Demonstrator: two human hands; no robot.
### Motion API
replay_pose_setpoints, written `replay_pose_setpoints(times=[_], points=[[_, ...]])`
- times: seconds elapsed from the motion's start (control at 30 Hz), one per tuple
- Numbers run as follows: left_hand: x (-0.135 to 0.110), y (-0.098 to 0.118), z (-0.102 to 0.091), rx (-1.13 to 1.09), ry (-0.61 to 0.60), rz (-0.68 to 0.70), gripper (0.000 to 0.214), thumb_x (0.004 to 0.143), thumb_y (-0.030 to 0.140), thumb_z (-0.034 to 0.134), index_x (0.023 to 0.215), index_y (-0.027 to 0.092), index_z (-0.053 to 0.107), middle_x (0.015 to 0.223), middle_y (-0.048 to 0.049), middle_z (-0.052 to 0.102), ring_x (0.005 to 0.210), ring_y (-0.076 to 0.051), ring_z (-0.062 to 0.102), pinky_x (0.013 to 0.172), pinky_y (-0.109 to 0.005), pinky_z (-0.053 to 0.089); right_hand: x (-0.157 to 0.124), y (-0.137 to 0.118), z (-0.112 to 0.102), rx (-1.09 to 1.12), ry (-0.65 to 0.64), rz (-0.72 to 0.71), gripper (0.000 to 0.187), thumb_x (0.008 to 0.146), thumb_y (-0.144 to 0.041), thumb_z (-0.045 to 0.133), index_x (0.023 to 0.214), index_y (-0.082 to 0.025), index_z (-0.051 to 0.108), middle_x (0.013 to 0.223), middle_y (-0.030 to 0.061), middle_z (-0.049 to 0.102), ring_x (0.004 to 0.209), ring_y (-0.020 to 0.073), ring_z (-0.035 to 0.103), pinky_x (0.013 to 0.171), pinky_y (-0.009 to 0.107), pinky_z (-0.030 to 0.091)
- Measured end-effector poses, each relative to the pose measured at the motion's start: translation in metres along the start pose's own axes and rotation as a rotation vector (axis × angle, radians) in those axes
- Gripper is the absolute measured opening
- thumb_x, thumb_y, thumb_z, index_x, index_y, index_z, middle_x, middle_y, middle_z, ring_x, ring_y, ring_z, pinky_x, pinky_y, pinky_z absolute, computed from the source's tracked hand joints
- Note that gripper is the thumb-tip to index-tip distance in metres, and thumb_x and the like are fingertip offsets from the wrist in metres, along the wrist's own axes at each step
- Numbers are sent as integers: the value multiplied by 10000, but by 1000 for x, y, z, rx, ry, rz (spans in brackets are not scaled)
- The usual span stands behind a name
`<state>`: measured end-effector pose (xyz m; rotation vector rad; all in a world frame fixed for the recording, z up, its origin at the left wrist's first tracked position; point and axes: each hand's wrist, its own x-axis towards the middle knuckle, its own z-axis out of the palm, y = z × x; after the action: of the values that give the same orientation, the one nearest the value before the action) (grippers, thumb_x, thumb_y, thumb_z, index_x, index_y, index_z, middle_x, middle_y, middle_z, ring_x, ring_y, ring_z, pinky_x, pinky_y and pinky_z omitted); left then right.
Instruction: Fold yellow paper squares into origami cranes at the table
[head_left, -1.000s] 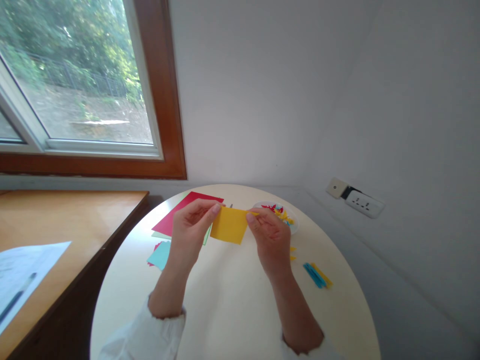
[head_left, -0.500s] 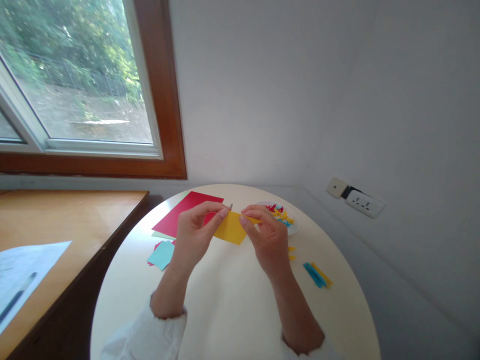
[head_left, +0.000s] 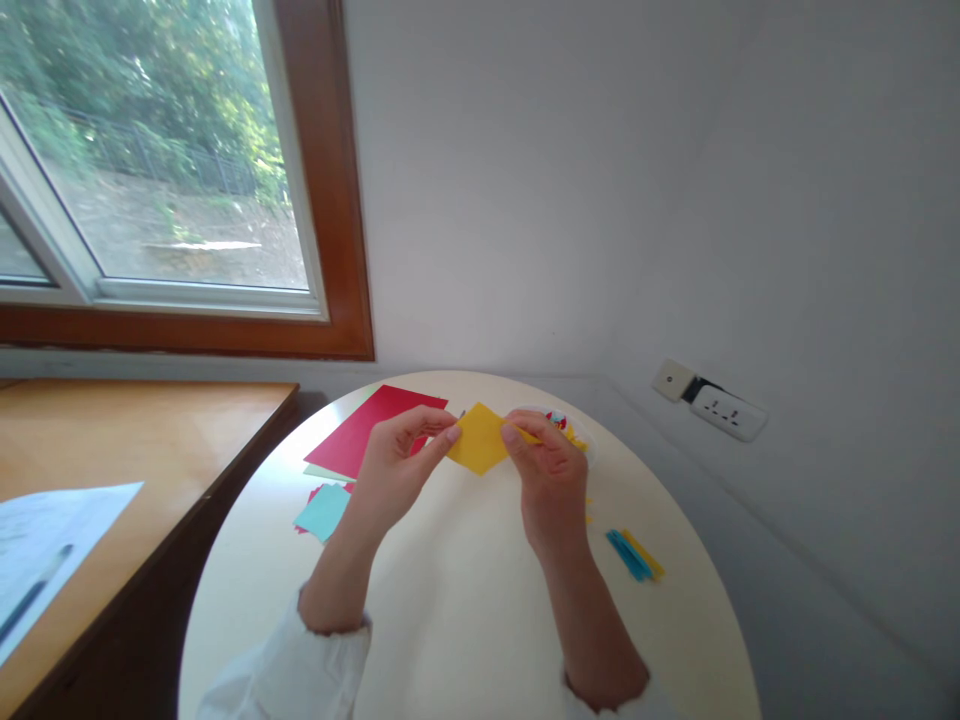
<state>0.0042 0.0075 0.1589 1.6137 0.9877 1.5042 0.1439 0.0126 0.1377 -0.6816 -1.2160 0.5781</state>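
Between my two hands, above the white round table point(head_left: 465, 620), a small square of yellow paper point(head_left: 481, 440) is held up with one corner pointing upward. My left hand point(head_left: 401, 455) pinches its left corner between thumb and fingers. At the opposite corner, the thumb and fingers of my right hand point(head_left: 551, 465) are closed on the paper. A bit of yellow shows past the right thumb, among the fingers; I cannot tell whether it is the same sheet. Behind the left hand lies a red sheet point(head_left: 360, 435), partly covered by it.
Left of my wrist lie light-blue paper squares point(head_left: 324, 512) over red ones. Behind my right hand stands a plate point(head_left: 592, 455) of colourful folded pieces. Blue strips point(head_left: 627, 556) and yellow strips point(head_left: 645, 555) lie at the right. A wooden desk point(head_left: 187, 430) stands at left.
The yellow paper has been raised and turned so a corner points up, with both side corners now pinched. My right hand has shifted slightly right and down.
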Motion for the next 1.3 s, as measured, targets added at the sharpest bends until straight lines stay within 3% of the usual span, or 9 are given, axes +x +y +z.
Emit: replay_pose_setpoints(times=[0.17,0.33,0.53,0.77,0.97,1.3], points=[[4,-6,-4,113,-5,26,153,729,305,597,742,156,629,759,-44,673,750,-174,626,686,-289,508,2,11,-3,-146,-47,-11,84,760,-277,597,763,-202,635,821,24,633,797,145,586,702,286,492],[7,-14,-6,518,68,164,107,757,231,543,710,185,628,740,-20,667,741,-182,600,714,-325,467,2,13,-5,-504,-84,-193,202,773,-251,582,962,-213,641,974,70,616,947,190,563,804,348,474],[7,-20,-6,762,-17,260,109,787,182,528,731,187,621,761,-21,675,748,-189,581,733,-351,420,0,13,-4,-726,-121,-393,194,774,-210,580,957,-217,644,998,82,591,965,210,549,872,398,434],[6,-21,-2,777,-96,287,98,796,175,536,739,192,614,756,-1,675,730,-166,572,751,-343,398,-2,16,-1,-784,-171,-380,114,769,-190,589,856,-190,663,968,84,603,944,218,558,855,403,424],[5,-16,-1,709,-78,231,108,777,193,535,713,197,622,735,-8,676,725,-172,580,761,-351,424,-2,14,0,-764,-215,-312,81,782,-172,565,762,-203,637,966,65,610,949,210,563,860,400,405],[3,-5,-5,578,-43,116,117,756,259,549,733,205,650,766,-26,693,752,-197,611,735,-339,462,0,11,-4,-706,-181,-334,97,807,-170,518,764,-211,596,938,68,601,932,204,564,842,399,411]])
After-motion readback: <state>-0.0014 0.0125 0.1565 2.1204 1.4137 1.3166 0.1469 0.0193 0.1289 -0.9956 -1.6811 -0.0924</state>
